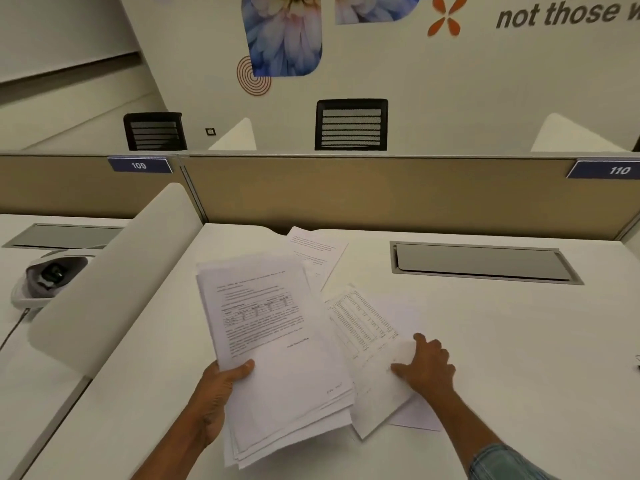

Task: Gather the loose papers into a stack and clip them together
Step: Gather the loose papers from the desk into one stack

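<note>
At the desk, head view: I look down on a white desk (519, 341) with a grey cable hatch (485, 261) set into it; I place everything from that hatch.
Stack (270, 341): left of the hatch and nearer me, a thick, uneven sheaf with its edges fanned out, lifted at its near corner.
Left hand (221, 386): grasping the stack's left edge, thumb on top, fingers hidden beneath.
Right hand (429, 367): released, fingers spread and pressing on the table sheet (367, 327), nearer me than the hatch's left end.
Loose sheets: the table sheet lies just beside the stack, over a blank sheet (415, 417); a text sheet (318, 254) lies left of the hatch, partly under the stack's far corner.
Clip: I see none plainly; something small at the frame edge, right of the hatch, is too cut off to name.
Step in hand: gathering, I judge; three sheets are not yet in the stack.
Next move: slide the table sheet left onto the stack, collect the other two, square the edges, then find the clip.
</note>
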